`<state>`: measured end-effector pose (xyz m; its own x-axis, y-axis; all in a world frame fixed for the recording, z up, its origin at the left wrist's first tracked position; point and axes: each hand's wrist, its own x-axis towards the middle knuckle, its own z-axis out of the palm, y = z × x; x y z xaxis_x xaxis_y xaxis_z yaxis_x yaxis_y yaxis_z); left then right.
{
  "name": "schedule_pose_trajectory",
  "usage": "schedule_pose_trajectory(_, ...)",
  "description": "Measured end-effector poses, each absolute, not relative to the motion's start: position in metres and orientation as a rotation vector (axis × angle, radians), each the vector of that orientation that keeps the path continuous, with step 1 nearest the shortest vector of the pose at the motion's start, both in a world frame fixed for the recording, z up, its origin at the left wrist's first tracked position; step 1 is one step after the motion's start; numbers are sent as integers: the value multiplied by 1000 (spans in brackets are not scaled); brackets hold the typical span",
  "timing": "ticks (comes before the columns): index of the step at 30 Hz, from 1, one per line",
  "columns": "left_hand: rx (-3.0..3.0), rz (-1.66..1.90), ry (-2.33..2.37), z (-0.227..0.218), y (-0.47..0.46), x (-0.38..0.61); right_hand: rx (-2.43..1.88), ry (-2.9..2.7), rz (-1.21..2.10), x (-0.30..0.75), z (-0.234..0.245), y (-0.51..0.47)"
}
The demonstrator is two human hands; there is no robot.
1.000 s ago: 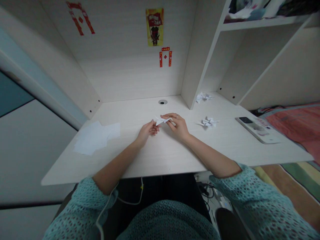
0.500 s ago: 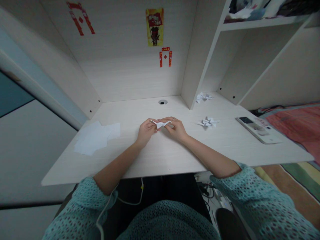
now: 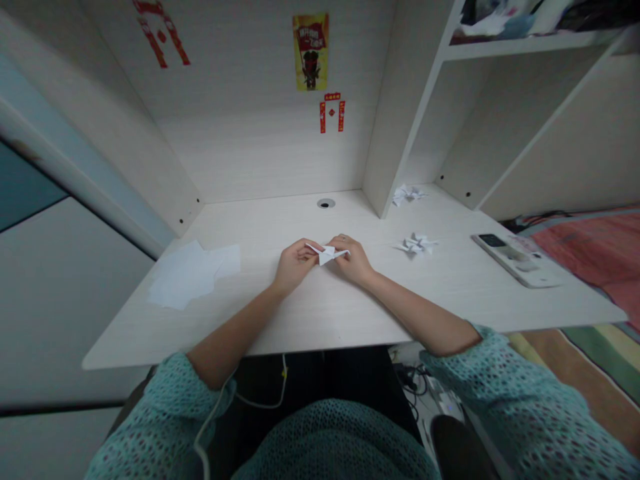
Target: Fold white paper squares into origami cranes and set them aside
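Two hands pinching one small folded white paper figure (image 3: 327,254), which sits between them above the desk (image 3: 320,320). Left hand (image 3: 296,265) grips its left end, right hand (image 3: 356,260) its right end. Hands close together, fingers curled, and they don't appear to touch each other. Change from the frame half a second earlier: figure sits slightly nearer the right hand, and the fingertips that nearly met above it now have a small gap. Fold detail is hard to make out: fingers cover part of it and it's small in view. Beyond the right hand, two more folded paper figures (image 3: 416,245) (image 3: 407,195) lie apart on the desk. Further right, a flat white device with a dark panel (image 3: 515,260). Left of the left hand, overlapping loose white paper sheets (image 3: 193,275) lie flat.
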<state>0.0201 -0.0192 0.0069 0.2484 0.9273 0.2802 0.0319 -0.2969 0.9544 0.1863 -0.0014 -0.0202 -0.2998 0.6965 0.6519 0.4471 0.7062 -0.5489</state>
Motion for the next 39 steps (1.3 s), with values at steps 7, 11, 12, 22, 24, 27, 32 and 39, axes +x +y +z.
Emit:
schedule_pose_trajectory(7, 1594, 1233, 928, 6, -18, 19, -1023, -1926, 319, 183, -24, -1)
schedule_pose_trajectory(11, 1580, 1240, 915, 5, -17, 19, -1062, -1838, 467, 180, -27, -1)
schedule_pose_trajectory(12, 1582, 1240, 921, 5, -17, 19, -1072, -1813, 511, 180, -28, -2)
schedule_pose_trajectory(22, 1602, 1357, 1037, 3, -16, 14, -1141, -1875, 807, 179, -24, -4)
schedule_pose_trajectory(24, 1582, 1427, 1088, 2, -13, 12, -1048, -1812, 902, 179, -20, -4)
schedule_pose_trajectory(27, 1590, 1466, 1158, 0, -10, 10, -896, -1646, 1196, 176, -15, -4)
schedule_pose_trajectory(32, 1739, 1420, 1259, 2, -14, 10, -883, -1472, 1360, 172, -14, -5)
schedule_pose_trajectory(39, 1801, 1363, 1284, -2, -11, 7, -856, -1468, 1367, 169, -16, -8)
